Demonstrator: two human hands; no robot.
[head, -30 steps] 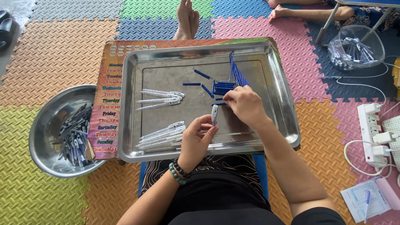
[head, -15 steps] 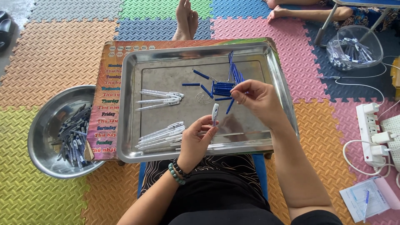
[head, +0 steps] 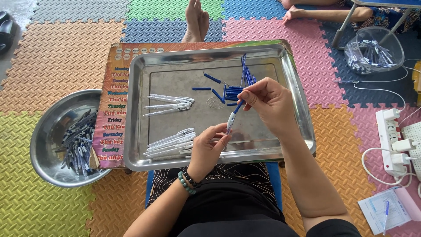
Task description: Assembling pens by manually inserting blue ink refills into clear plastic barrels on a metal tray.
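Centre of frame, above the steel tray point(head: 298, 109): your left hand point(head: 208, 151) pinches the white pen barrel point(head: 230, 121) at its lower end, fingers closed on it, barrel tilted up and to the right. Your right hand point(head: 269, 105) comes from the upper right, fingers closed on a blue refill point(head: 239, 106) that lies along the same slant, its lower tip at the barrel's upper mouth. Loose refills point(head: 232, 90) lie just upper left of the right hand; white barrels point(head: 171, 142) lie lower left in the tray.
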